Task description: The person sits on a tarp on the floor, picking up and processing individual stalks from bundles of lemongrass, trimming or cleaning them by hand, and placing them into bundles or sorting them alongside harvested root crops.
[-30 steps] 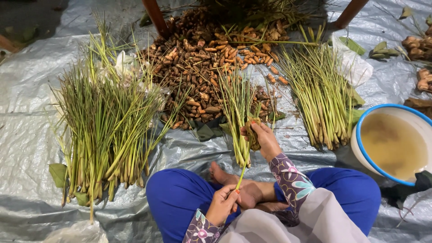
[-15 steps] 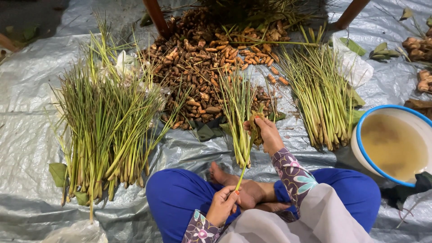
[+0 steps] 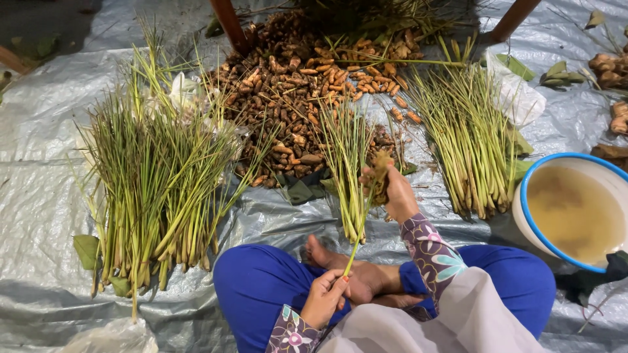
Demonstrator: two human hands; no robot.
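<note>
Lemongrass stalk (image 3: 353,245) pinched in left hand (image 3: 325,297); right hand (image 3: 394,194) grips a rhizome clump (image 3: 380,171) just beside the lemongrass bundle (image 3: 348,167).

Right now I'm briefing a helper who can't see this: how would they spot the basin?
Start at the brown root pile on the grey tarp, then go past the right-hand stalk bundle. The basin sits at the right edge: the only round thing, white with a blue rim, holding murky yellowish water.
</note>
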